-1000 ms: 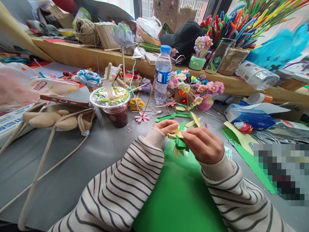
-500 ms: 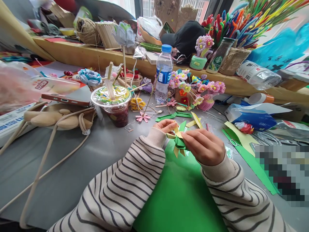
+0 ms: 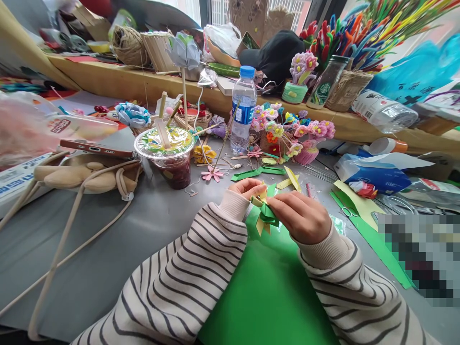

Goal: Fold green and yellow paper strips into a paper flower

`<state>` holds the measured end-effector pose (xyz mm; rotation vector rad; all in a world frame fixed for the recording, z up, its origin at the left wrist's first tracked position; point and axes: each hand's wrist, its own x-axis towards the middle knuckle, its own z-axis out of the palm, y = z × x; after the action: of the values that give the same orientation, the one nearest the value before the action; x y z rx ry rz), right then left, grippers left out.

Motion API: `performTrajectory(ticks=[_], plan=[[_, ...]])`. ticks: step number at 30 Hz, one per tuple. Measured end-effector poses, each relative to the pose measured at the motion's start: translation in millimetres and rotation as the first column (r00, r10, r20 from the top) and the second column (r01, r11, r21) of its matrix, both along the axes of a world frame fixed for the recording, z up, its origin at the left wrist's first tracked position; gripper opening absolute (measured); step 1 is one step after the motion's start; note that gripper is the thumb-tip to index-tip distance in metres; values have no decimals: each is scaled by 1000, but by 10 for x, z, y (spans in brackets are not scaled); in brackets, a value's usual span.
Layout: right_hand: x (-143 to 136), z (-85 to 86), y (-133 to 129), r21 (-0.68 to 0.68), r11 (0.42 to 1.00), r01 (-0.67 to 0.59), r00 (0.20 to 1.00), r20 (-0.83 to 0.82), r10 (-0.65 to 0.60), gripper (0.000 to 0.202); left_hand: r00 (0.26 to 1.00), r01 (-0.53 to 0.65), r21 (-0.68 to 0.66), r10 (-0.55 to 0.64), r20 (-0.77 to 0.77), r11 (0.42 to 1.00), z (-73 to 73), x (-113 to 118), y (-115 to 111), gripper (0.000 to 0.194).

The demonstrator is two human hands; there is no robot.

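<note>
Between my two hands is a small folded-paper piece (image 3: 266, 213) of green and yellow strips, its pointed ends sticking out on several sides. My left hand (image 3: 247, 189) pinches its upper left part. My right hand (image 3: 304, 215) closes its thumb and fingers on the right side, covering some of the folds. Below the piece lies a large green sheet (image 3: 269, 287). Just beyond my hands rest folded green strips (image 3: 247, 174) and yellow strips (image 3: 293, 179) on the grey table.
A lidded drink cup (image 3: 172, 167) stands left of my hands, near a beige bag (image 3: 82, 172) with a phone (image 3: 97, 147) on it. Behind are a water bottle (image 3: 243, 115) and fuzzy flowers (image 3: 298, 129). Scissors (image 3: 348, 212) lie right on green paper (image 3: 381, 244).
My right hand has shifted slightly left, closer to my left hand. The paper piece has turned a little between them, and its left yellow strip now looks more bent.
</note>
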<state>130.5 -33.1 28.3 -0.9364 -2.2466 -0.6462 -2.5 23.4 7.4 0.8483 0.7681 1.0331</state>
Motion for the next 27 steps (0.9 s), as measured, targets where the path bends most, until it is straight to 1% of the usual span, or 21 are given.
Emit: performTrajectory(ticks=[5, 13, 18, 27], plan=[[-9, 8, -21, 6, 998, -65, 998, 16, 65, 17, 1000, 3, -25, -2, 18, 1000, -30, -7, -1, 27], [-19, 23, -24, 11, 995, -95, 995, 27, 94, 17, 997, 29, -32, -26, 70, 999, -104, -13, 29, 26], [-15, 25, -32, -34, 995, -98, 995, 11, 99, 18, 998, 21, -31, -19, 60, 999, -91, -14, 30, 26], [-22, 53, -44, -27, 996, -85, 996, 16, 85, 17, 998, 12, -28, -10, 60, 1000, -76, -4, 27, 26]])
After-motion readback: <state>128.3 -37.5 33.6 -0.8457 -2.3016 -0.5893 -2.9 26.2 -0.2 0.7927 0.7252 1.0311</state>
